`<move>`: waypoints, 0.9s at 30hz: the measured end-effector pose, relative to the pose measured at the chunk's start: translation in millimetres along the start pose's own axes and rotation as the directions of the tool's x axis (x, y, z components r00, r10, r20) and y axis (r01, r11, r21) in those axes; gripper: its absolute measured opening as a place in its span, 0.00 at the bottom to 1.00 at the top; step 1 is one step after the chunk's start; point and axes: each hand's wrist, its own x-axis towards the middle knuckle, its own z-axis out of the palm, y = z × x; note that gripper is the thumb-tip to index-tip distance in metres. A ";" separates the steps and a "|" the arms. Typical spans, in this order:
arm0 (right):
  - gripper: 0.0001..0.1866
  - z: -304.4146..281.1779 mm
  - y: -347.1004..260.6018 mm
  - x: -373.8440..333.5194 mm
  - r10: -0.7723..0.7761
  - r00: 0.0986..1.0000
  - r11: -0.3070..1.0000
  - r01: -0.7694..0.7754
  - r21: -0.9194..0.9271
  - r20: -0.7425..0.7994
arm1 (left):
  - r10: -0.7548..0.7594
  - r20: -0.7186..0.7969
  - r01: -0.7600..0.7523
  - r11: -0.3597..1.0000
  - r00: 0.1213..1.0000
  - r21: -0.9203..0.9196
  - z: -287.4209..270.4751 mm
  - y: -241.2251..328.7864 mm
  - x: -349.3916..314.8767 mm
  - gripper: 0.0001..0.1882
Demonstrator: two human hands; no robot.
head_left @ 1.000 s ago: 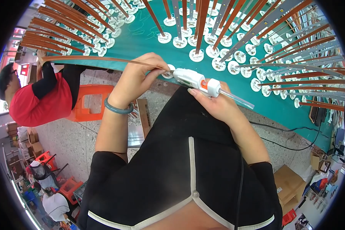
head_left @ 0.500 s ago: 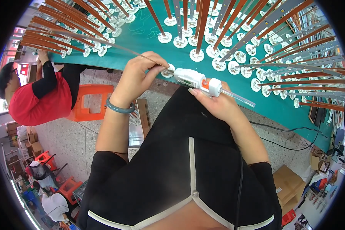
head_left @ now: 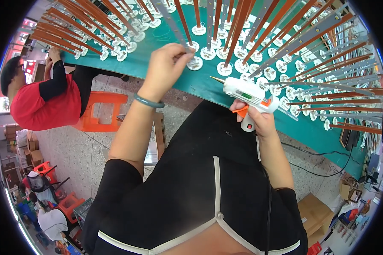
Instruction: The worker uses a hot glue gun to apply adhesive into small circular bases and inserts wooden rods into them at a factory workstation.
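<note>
White glue gun [head_left: 244, 91] in the right hand [head_left: 261, 121], grey LED strip [head_left: 170, 23] pinched narrowly in the left hand [head_left: 164, 70].
Left of the gun's nozzle, the left hand sits beside a round white base [head_left: 195, 63]; swinging the gun leftward could burn its fingers, and early release could topple the strip. Beyond the gun, brown strips [head_left: 236, 36] crowd the bench [head_left: 138, 61].
</note>
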 end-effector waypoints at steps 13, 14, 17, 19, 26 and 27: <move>0.12 -0.5 2.4 -0.7 -0.050 0.999 0.996 0.049 0.072 0.015 | -0.002 0.200 0.002 1.000 0.980 0.000 5.7 3.5 6.2 0.06; 0.12 -0.7 2.8 -0.9 -0.055 0.998 0.996 0.054 0.064 0.011 | 0.009 0.213 -0.007 1.000 0.977 -0.013 5.5 7.4 5.4 0.05; 0.13 -2.2 4.3 -1.7 -0.053 0.999 0.997 0.052 0.061 0.009 | 0.027 0.227 -0.017 0.999 0.973 -0.043 9.6 9.6 4.7 0.05; 0.14 -2.0 3.5 -1.0 -0.047 0.999 0.997 0.046 0.069 0.013 | 0.033 0.227 -0.021 0.998 0.973 -0.057 12.7 8.9 5.2 0.06; 0.16 -0.6 1.8 -0.5 -0.054 0.999 0.995 0.053 0.084 0.009 | -0.005 0.200 0.023 0.995 0.980 -0.092 16.1 3.5 2.3 0.08; 0.16 -1.0 2.4 0.0 -0.063 0.998 0.994 0.061 0.089 0.013 | -0.013 0.189 0.032 0.995 0.982 -0.098 15.4 2.7 0.8 0.08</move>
